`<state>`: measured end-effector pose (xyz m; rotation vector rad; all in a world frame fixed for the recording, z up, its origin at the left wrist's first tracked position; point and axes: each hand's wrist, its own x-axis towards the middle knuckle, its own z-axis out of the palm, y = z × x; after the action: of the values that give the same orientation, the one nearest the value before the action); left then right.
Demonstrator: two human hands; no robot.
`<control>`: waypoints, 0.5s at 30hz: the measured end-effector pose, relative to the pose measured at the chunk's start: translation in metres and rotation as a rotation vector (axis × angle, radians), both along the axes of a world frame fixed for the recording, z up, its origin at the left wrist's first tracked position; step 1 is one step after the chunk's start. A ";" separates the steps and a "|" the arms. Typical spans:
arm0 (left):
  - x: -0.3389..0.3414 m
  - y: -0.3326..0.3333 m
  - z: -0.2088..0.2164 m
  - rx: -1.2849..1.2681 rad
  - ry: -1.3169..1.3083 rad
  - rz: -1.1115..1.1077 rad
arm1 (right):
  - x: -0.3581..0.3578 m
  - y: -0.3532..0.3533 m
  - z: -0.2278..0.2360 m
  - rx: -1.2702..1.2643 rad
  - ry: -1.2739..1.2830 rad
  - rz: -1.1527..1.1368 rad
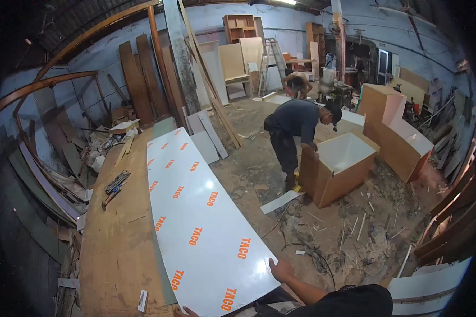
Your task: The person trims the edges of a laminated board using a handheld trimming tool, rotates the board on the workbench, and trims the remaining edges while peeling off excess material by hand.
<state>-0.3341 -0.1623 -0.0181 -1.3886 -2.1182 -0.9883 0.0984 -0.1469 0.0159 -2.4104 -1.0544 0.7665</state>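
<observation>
A long white laminated panel (195,211) with orange printing lies lengthwise along the right side of a wooden worktable (111,248), its right edge reaching past the tabletop. My right hand (281,270) is closed around the panel's near right edge, thumb on the glossy face. At the lower rim of the view, my left hand (185,311) holds the panel's near left corner; only its fingers show. Under the panel's left edge runs a grey-green strip of board (166,274). A hammer (110,198) and a dark metal tool (117,181) rest on the table to the left.
A small white piece (142,301) lies on the near tabletop. Right of the table, a co-worker (299,127) bends over an open wooden box (336,171). Another person crouches farther back. Offcuts and a cable (320,259) litter the floor. A tall L-shaped cabinet (391,127) stands behind.
</observation>
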 end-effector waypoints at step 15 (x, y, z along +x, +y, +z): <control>-0.015 0.013 -0.020 -0.229 -0.595 -0.068 | -0.003 0.005 -0.022 0.189 -0.066 -0.153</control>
<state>-0.3491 -0.1492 -0.0383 -1.3996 -2.6964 -1.3511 0.0955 -0.1420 -0.0062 -2.3350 -0.9098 0.5151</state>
